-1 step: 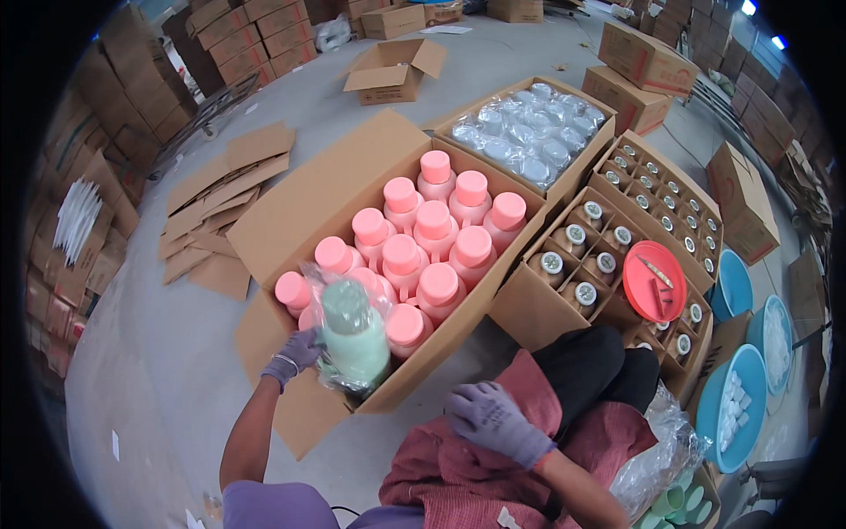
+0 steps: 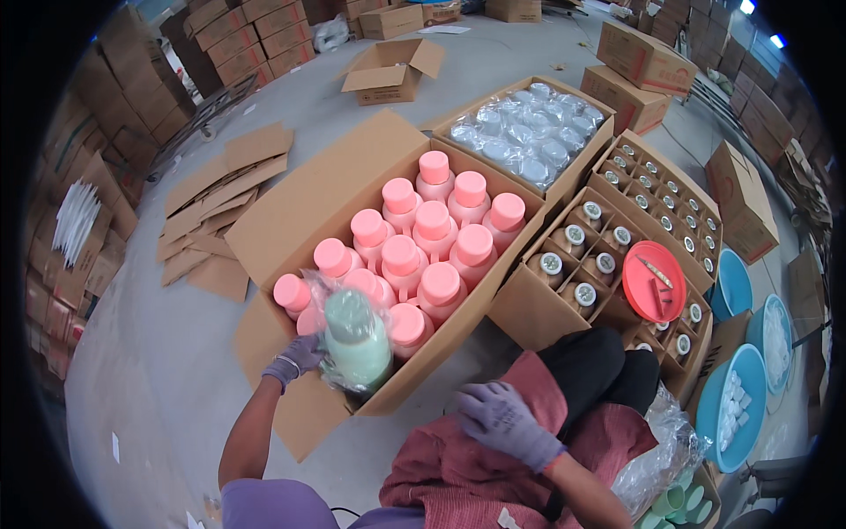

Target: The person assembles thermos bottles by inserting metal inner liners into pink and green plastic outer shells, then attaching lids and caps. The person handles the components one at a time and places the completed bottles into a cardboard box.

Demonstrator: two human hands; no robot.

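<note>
A mint-green vacuum flask point(image 2: 359, 339) in a clear plastic bag leans at the near corner of a large open carton point(image 2: 432, 366). My left hand point(image 2: 298, 358), in a purple-grey glove, grips the bagged flask from its left side; some fingertips are hidden behind it. Several pink flasks point(image 2: 432, 220) with round caps and handles stand upright in rows in the same carton. My right hand point(image 2: 507, 425), gloved alike, hovers over the dark red cloth point(image 2: 441, 463) on my lap. Its fingers are loosely bent and apart, slightly blurred, with nothing visible in them.
Right of the carton, a divided box point(image 2: 511, 309) holds silvery-ended bottles, with a red plate point(image 2: 656, 295) on top. Behind stands a box of plastic-wrapped pale round items point(image 2: 529, 132). Blue basins point(image 2: 736, 441) line the right side. Flattened cardboard point(image 2: 225, 207) lies on the floor at left.
My right hand has shifted slightly to the right, its fingers loosening. The green flask has tilted a little in my left hand's grip.
</note>
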